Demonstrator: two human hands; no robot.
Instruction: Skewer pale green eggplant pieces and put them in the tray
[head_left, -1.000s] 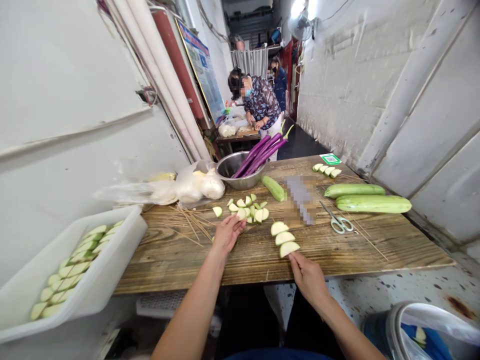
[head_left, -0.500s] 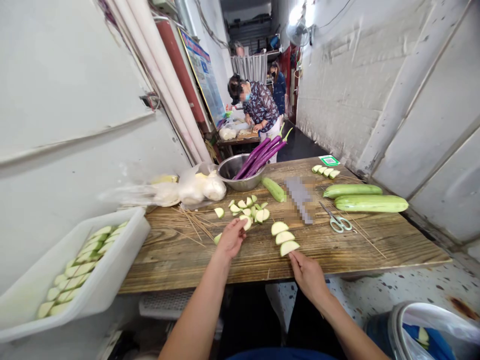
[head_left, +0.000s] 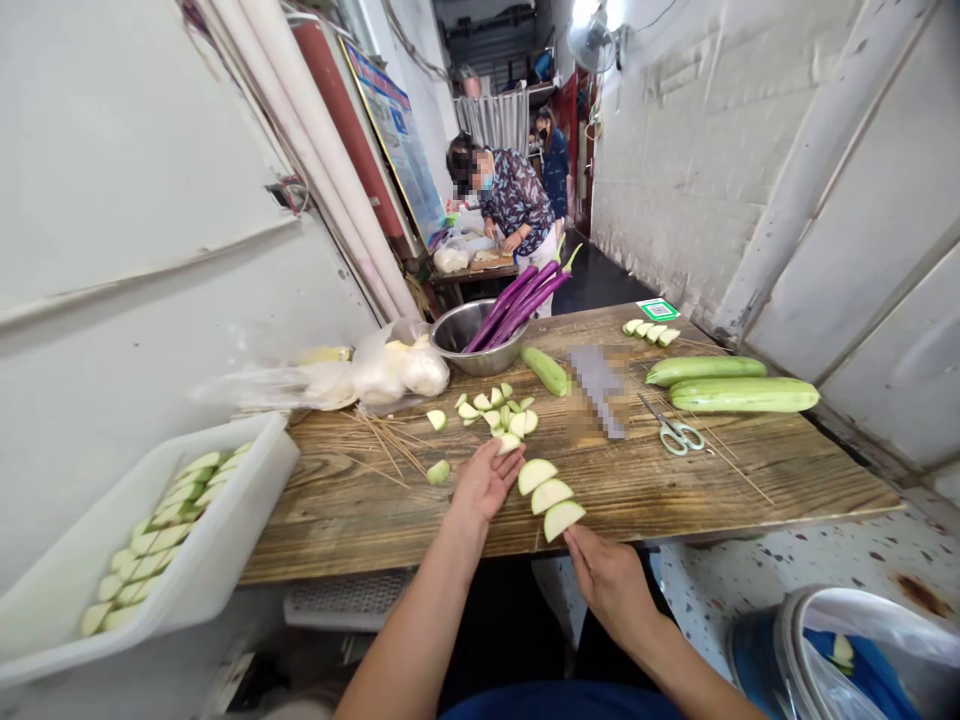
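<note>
My right hand is closed in a pinch on the near end of a thin skewer that carries three pale green squash slices, low over the wooden table. Just left of the topmost slice is my left hand, whose fingertips hold one small squash slice. Beyond that hand lies a loose pile of cut slices, and a single slice sits to its left.
A white tub with slices stands at the left. On the table are loose bamboo skewers, a plastic bag, a metal bowl of purple eggplants, a cleaver, scissors and whole squashes. A person works further back.
My left hand picked a slice from the pile and drew it right and toward me, up to the skewered slices. My right hand pulled the skewer with its three slices slightly nearer.
</note>
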